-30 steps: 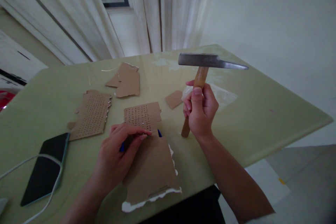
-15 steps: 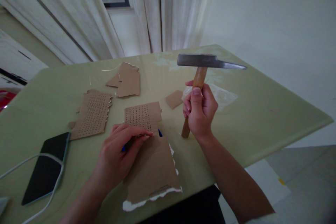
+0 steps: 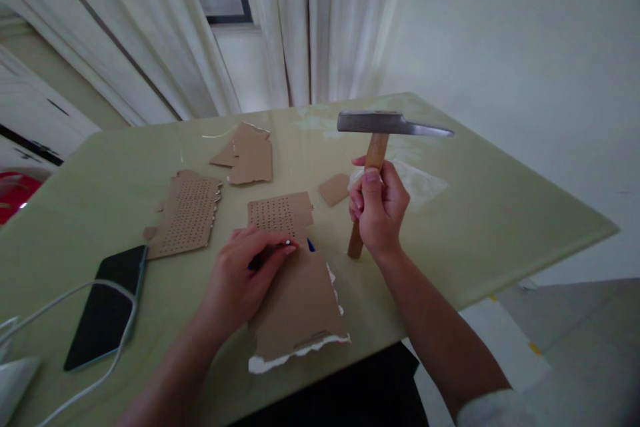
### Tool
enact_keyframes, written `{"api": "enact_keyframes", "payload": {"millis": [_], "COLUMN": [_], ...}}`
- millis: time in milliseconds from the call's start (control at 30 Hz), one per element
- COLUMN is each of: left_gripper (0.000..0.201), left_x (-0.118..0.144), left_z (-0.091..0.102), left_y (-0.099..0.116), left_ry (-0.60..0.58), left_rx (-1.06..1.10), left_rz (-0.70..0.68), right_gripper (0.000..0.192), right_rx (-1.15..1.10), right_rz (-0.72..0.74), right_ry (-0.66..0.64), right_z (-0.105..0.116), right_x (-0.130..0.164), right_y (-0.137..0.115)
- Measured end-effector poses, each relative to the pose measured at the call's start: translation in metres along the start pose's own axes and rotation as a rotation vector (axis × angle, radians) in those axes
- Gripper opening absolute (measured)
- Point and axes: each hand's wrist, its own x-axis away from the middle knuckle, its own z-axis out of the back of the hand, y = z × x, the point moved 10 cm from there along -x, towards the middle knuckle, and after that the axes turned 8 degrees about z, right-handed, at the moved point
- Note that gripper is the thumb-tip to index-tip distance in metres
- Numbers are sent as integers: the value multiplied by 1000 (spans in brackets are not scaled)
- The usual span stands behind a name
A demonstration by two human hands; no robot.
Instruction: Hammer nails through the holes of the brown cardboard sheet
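Right hand (image 3: 379,210) is gripping the hammer (image 3: 376,147) upright, raised over the table (image 3: 500,227). Left hand (image 3: 250,273) is pinching a nail (image 3: 287,242) against the cardboard (image 3: 295,300). I'd be tapping lightly first, fingers low and clear of the head.

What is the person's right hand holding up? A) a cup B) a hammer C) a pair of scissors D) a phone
B: the right hand grips the wooden handle of a hammer, whose metal head is raised above the table, while the left hand rests on the cardboard sheet.
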Motion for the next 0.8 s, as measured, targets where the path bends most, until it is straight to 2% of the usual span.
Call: {"api": "enact_keyframes", "payload": {"millis": [100, 233, 433, 500, 600, 700, 800], "left_gripper": [16, 20, 23, 23, 23, 25, 26], "left_x": [-2, -5, -10, -11, -12, -12, -11], "left_z": [-1, -4, -14, -16, -18, -18, -21], "left_y": [-2, -6, -6, -6, -3, 1, -1], "left_ry": [11, 18, -41, -55, -77, -84, -93], "left_rx": [14, 33, 44, 42, 51, 64, 25], "left_rz": [5, 12, -1, -6, -25, -59, -58], "right_gripper": [44, 46, 40, 37, 33, 31, 32], "right_rx": [-1, 103, 558, 663, 742, 826, 926], "right_rz": [-107, -283, -120, -65, 14, 44, -7], "right_ry": [-83, -346, -739, -804, -825, -851, -958], "right_z": [-5, -12, -16, -21, -29, -35, -40], "right_x": [2, 22, 40, 37, 30, 30, 39], "right_y": [6, 3, -59, -79, -102, -108, -100]}}
